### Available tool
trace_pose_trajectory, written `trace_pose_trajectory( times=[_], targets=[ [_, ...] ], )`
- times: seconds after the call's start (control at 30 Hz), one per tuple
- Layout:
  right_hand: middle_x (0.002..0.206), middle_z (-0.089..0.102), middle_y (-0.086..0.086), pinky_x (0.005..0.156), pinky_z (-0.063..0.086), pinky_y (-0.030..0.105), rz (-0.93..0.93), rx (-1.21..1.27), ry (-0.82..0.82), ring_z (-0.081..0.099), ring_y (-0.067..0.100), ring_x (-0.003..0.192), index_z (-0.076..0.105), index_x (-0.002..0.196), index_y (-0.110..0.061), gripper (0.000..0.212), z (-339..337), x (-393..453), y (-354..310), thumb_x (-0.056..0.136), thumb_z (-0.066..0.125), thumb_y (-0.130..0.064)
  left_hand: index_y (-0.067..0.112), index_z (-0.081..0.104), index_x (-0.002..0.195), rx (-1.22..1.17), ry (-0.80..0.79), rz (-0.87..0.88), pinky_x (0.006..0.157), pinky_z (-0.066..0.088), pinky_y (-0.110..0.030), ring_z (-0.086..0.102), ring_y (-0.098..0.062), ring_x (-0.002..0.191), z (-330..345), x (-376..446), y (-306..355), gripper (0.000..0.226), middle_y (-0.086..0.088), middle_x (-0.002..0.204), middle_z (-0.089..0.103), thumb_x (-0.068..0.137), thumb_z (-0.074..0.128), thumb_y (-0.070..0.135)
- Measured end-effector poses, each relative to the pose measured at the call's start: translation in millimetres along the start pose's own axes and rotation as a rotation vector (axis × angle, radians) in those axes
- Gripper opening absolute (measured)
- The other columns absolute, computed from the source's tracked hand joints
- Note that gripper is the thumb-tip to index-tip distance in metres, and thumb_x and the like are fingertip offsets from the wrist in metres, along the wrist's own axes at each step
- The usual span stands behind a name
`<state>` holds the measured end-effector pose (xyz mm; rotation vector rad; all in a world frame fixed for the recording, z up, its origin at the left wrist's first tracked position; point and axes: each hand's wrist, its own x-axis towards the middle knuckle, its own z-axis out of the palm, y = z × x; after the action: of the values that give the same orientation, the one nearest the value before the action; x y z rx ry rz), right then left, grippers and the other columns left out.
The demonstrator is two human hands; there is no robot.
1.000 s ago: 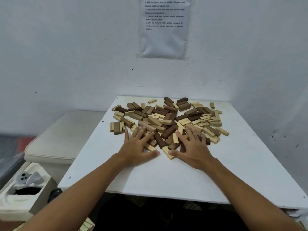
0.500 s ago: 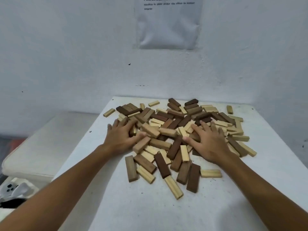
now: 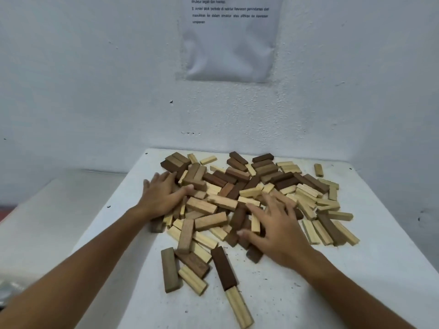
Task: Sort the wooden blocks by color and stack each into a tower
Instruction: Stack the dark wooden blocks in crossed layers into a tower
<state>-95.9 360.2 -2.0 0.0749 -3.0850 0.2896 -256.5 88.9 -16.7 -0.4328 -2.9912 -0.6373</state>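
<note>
both hands are flat with fingers spread, not gripping anything, just pressing down on the blocks (image 3: pixel 247 203). the left hand (image 3: pixel 164 197) sits on the 9 o'clock edge of the heap, fingertips touching brown blocks. the right hand (image 3: pixel 276 230) covers the middle toward 5 o'clock, thumb against a dark block. the heap is a mixed jumble of pale, mid-brown and dark pieces lying flat across the white table (image 3: pixel 356 293), no towers anywhere. a few strays lie nearer at 6 o'clock: a dark block (image 3: pixel 223 268) end to end with a pale block (image 3: pixel 238 307), and a grey-brown block (image 3: pixel 169 269) beside them. paper notice (image 3: pixel 229 39) on the wall at 12 o'clock.
</note>
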Motion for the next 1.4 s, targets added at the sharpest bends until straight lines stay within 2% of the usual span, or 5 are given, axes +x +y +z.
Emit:
trace_pose_trajectory(
  times=[0.33,0.6,0.8,0.97,1.4],
  targets=[
    [0.163,0.002,0.010,0.114,-0.001,0.061,0.442,-0.061,0.109,-0.012,0.040,0.148,0.020,0.152,-0.039,0.089,-11.8,-37.4,65.3,0.078,0.023,-0.088,0.041,0.029,0.149,0.071,-0.080,0.636,0.118,0.000,-0.056,-0.006,-0.022,0.151,-14.4,-144.1,45.2,0.100,0.002,0.164,0.006,0.066,0.043,0.094],
    [0.162,0.013,0.015,0.118,0.004,0.060,0.446,0.321,0.193,-0.003,0.043,0.147,0.035,0.150,-0.027,0.054,-2.8,-21.0,32.9,0.099,0.044,-0.044,0.031,0.033,0.147,0.219,-0.049,0.334,0.114,-0.013,-0.064,-0.004,-0.029,0.150,24.7,-141.0,112.6,0.091,-0.005,0.160,0.022,0.077,0.022,0.088],
    [0.162,-0.019,0.001,0.115,-0.010,0.056,0.106,0.143,0.091,-0.032,0.030,0.143,0.005,0.153,-0.044,0.104,-3.3,-78.3,-0.8,0.065,0.023,-0.096,0.028,0.047,0.140,0.131,0.238,0.438,0.112,0.008,-0.071,0.011,-0.030,0.149,6.0,-143.8,64.7,0.099,-0.006,0.157,0.030,0.067,0.037,0.095],
    [0.160,-0.024,0.006,0.113,-0.005,0.068,0.257,-0.028,-0.032,-0.029,0.039,0.143,-0.014,0.150,-0.045,0.128,12.3,-55.8,14.8,0.041,0.009,-0.107,0.043,0.003,0.153,0.145,-0.035,0.108,0.114,-0.002,-0.066,-0.025,-0.031,0.146,1.3,-133.4,21.7,0.138,0.002,0.161,-0.023,0.035,0.036,0.108],
    [0.161,0.021,0.006,0.104,-0.014,0.073,0.261,-0.148,0.143,0.017,0.040,0.145,0.031,0.149,-0.041,0.112,17.3,-13.3,22.3,0.058,0.010,-0.103,0.039,0.041,0.144,0.071,0.114,0.062,0.114,-0.003,-0.061,0.008,-0.031,0.148,18.5,-59.9,50.7,0.101,-0.003,0.161,0.020,0.063,0.017,0.095]
  ],
)
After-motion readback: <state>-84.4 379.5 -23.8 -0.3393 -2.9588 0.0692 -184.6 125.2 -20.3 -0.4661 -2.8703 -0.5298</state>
